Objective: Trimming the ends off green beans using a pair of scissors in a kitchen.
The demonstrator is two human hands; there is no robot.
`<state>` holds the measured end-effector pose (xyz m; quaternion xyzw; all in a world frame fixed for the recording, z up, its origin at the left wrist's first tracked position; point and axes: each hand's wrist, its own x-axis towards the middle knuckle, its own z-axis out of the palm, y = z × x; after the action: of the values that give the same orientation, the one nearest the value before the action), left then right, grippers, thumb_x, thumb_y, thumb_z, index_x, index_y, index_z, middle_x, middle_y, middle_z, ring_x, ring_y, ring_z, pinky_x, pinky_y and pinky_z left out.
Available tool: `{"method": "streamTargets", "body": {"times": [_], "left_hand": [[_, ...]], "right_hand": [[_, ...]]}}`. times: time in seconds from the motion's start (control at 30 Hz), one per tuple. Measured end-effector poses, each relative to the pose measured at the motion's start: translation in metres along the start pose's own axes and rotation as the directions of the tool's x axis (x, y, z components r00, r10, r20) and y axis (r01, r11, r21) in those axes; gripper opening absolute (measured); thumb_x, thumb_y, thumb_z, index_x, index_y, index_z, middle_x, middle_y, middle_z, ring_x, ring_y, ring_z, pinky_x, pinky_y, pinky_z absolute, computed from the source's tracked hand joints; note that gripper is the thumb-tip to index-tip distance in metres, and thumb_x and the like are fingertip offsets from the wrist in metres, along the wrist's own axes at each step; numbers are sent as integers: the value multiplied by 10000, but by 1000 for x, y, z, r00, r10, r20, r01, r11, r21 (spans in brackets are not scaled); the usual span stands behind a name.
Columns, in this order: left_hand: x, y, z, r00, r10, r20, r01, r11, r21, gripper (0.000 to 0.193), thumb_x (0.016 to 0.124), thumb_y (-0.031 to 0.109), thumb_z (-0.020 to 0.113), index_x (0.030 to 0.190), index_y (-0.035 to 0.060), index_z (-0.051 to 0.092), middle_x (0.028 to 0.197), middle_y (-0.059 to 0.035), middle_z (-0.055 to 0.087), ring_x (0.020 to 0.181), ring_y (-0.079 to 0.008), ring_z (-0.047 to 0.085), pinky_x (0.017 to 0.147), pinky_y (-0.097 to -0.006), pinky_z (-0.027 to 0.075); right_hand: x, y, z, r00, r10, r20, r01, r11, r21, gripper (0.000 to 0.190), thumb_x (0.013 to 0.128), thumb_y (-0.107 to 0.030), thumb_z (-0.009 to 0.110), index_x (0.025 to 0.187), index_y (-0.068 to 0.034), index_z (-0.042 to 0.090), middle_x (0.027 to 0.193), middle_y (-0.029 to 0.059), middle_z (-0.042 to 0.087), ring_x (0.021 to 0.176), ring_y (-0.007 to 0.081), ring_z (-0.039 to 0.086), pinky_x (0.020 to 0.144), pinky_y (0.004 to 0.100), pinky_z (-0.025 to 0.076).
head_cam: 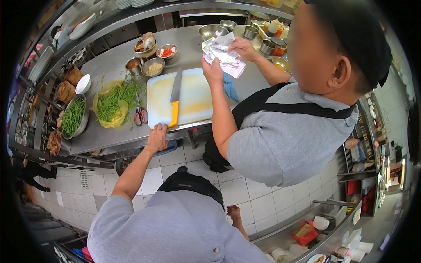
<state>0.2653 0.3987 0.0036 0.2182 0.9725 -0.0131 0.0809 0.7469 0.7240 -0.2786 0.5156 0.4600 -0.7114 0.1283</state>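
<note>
My left hand point(158, 138) rests on the near left corner of a white plastic cutting board point(194, 88), at the steel table's front edge. It holds nothing, with fingers spread over the rim. On the board lies a chef's knife with a yellow handle point(174, 113), blade pointing away from me. Red-and-black kitchen scissors point(140, 115) lie left of the board, beside green beans point(110, 102) in a yellow plastic bag and loose green trimmings. My right hand point(234, 212) hangs low at my side over the tiled floor; its fingers look curled, and their inner side is hidden.
To my right a co-worker point(289, 131) stands close, holding crumpled papers point(223, 52) bearing writing. A blue cloth point(230, 87) lies by the board. Steel bowls of minced garlic point(154, 68) and chopped red pepper point(167, 51) stand behind. A bowl of cut beans point(74, 115) sits left.
</note>
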Motion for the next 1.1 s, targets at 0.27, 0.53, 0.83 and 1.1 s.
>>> {"method": "streamTargets", "body": {"times": [0.27, 0.53, 0.83, 1.1], "left_hand": [[-1, 3, -5, 1000, 5, 14, -5, 1000, -5, 826, 685, 242, 828, 1381, 28, 439, 1322, -240, 509, 1261, -375, 511, 1019, -466, 458], [-2, -2, 8, 993, 43, -105, -44, 999, 0, 752, 647, 206, 804, 1302, 36, 477, 1294, -239, 522, 1199, -372, 547, 987, -485, 474], [-4, 1, 4, 994, 44, -95, -45, 999, -8, 770, 646, 207, 811, 1314, 32, 471, 1306, -242, 523, 1217, -374, 537, 999, -479, 467], [-1, 5, -16, 994, 43, -101, -44, 999, -8, 727, 674, 213, 805, 1311, 42, 498, 1270, -217, 558, 1198, -364, 559, 996, -484, 468]], "right_hand": [[4, 9, -1, 999, 16, -46, -17, 1000, -7, 48, 892, -43, 613, 884, -74, 649, 732, 21, 642, 606, 128, 600, 532, 304, 535], [0, 13, 0, 1000, -3, -21, 4, 999, 41, 47, 886, -35, 622, 872, -65, 656, 728, 36, 645, 612, 139, 614, 525, 310, 541], [5, 24, 0, 998, 19, -54, -17, 1000, 26, 116, 844, -84, 678, 947, -37, 652, 766, 66, 672, 613, 169, 631, 500, 324, 529], [3, 21, 0, 999, -37, -27, 38, 999, 32, 100, 871, -97, 653, 941, -24, 653, 753, 58, 658, 590, 150, 611, 496, 311, 532]]}}
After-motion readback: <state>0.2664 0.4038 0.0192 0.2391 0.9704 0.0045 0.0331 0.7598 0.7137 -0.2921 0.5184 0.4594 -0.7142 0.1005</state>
